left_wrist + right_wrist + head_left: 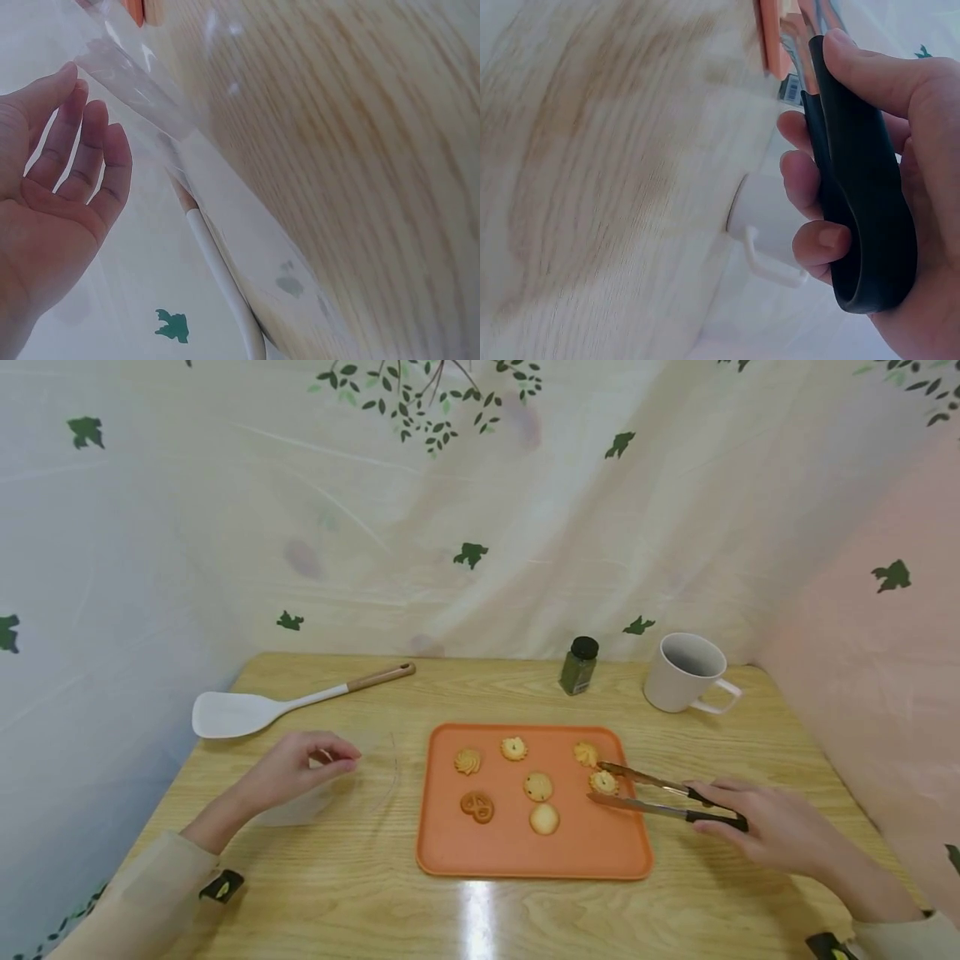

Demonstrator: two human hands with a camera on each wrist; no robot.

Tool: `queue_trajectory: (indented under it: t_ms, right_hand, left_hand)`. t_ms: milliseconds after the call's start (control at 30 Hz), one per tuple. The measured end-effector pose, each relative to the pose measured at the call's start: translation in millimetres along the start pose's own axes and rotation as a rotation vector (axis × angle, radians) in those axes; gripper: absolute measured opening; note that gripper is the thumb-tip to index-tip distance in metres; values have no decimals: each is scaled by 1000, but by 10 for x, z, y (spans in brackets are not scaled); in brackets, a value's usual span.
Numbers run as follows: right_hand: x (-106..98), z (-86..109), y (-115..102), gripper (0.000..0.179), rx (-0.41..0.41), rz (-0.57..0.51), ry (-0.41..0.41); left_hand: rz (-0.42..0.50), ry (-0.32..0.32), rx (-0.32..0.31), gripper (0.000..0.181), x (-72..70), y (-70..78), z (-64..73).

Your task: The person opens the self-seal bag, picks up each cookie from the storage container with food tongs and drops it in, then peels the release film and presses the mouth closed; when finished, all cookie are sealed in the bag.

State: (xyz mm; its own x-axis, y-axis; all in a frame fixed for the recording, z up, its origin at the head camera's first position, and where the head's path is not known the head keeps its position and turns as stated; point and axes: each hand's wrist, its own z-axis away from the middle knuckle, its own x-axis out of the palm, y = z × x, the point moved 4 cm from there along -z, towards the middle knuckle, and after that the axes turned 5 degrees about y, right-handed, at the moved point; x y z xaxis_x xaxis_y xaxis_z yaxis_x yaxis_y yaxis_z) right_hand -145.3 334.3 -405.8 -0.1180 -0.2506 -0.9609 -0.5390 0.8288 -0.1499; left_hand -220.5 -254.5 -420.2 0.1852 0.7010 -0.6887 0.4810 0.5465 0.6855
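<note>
Wooden tabletop (337,902), right fingers (802,184) clamped round tongs (652,808) astride a cookie (603,782), left fingers (69,116) pinched on clear plastic (131,82).

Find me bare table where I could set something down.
Bare table lies behind the orange tray, between the spatula and green jar, and in front of the tray. Crowded: left of it, the left hand and clear plastic; at its right end, the right hand with tongs straddling a cookie.

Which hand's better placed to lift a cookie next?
Probably the right hand: it holds the tongs, tips either side of a cookie. The left hand pinches clear plastic beside the tray.
</note>
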Motion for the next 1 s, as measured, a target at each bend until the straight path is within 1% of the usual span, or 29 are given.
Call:
queue_trajectory:
  t_ms: [267, 567, 633, 833, 1000]
  right_hand:
    - [-8, 16, -20, 48, -33, 28, 45]
    - [74, -13, -62, 48, -88, 28, 94]
    - [72, -14, -65, 49, -87, 21, 90]
    - [-17, -4, -29, 46, -44, 22, 30]
    - [-43, -25, -38, 44, -63, 32, 25]
  left_hand:
    - [2, -10, -5, 12, 4, 16, -2]
    - [0, -20, -5, 13, 16, 13, -9]
    - [-2, -22, -6, 13, 18, 8, -10]
    - [-5, -21, 1, 12, 23, 2, -22]
    - [-8, -22, 4, 13, 25, 8, -30]
